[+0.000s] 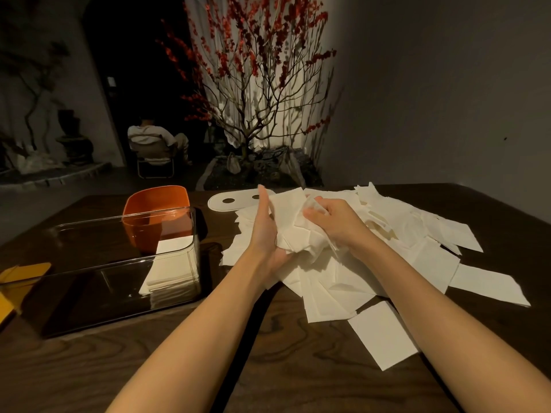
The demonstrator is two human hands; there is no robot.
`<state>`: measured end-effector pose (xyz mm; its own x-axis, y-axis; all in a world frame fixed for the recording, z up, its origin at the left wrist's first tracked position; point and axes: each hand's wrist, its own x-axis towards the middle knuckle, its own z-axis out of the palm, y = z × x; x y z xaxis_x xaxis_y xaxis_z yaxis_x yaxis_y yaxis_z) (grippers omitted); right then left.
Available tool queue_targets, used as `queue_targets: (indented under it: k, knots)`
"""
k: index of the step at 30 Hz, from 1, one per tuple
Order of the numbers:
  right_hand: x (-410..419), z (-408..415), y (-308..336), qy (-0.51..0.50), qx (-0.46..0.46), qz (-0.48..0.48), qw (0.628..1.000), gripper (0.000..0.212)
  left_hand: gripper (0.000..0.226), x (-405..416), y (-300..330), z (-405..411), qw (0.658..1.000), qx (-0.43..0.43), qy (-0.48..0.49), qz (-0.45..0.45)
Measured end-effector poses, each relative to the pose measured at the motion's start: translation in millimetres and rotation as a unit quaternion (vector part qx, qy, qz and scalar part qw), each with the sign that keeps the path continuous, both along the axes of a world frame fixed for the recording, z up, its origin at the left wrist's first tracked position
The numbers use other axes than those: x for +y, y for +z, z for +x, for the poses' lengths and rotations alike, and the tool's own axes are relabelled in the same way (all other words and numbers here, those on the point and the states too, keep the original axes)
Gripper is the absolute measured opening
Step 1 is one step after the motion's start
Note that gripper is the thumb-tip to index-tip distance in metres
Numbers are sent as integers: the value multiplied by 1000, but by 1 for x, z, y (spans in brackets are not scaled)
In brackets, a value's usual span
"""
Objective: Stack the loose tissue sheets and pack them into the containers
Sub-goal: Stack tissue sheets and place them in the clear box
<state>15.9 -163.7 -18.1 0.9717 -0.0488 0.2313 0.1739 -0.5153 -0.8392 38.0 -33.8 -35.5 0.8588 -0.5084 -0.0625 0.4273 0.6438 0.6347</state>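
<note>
Both bare forearms reach forward from the bottom edge over the dark wooden desk (185, 362) and meet above a wide heap of loose tissue sheets (366, 263) spread across its right half. The left hand (264, 231) stands on edge, palm turned toward the right, its fingers (263, 201) straight and together, pressed flat against the left side of a bunch of sheets (293, 225) lifted a little above the heap. The right hand (337, 222) comes in from the other side with the back of the hand up, fingers curled and the thumb closed over the crumpled top of the same bunch, gripping it. To the left sits a clear rectangular container (89, 234) with a neat stack of tissues (171, 272) in its right end (the rest of it shows only the dark base). Behind it stands an orange container (156, 204), and a white oval lid with two holes (220, 202) lies flat at the far edge of the heap. Yellow pieces (21, 275) lie at the left border.
</note>
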Motion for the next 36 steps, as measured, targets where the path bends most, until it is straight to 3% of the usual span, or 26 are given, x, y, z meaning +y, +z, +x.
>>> queue_targets:
  k: [5, 12, 20, 25, 28, 32, 36]
  knots:
    - [0, 1, 0, -4, 35, -37, 999, 27, 35, -2, 1, -5, 999, 18, 10, 32]
    - [-16, -2, 1, 79, 108, -55, 990, 38, 46, 5, -8, 11, 999, 15, 3, -30]
    - [-25, -4, 5, 78, 101, 48, 991, 39, 54, 23, -20, 33, 991, 33, 48, -124]
    - [-18, -11, 9, 90, 48, 215, 971, 8, 53, 21, -23, 33, 995, 37, 27, -91]
    - [-7, -11, 10, 63, 28, 295, 953, 16, 49, 10, -15, 18, 997, 38, 8, -65]
    - [-6, -9, 12, 34, -5, 412, 911, 9, 53, 5, -15, 15, 998, 39, 8, -46]
    - [-4, -8, 12, 4, -21, 419, 908, 11, 44, 1, -14, 13, 999, 33, 10, -30]
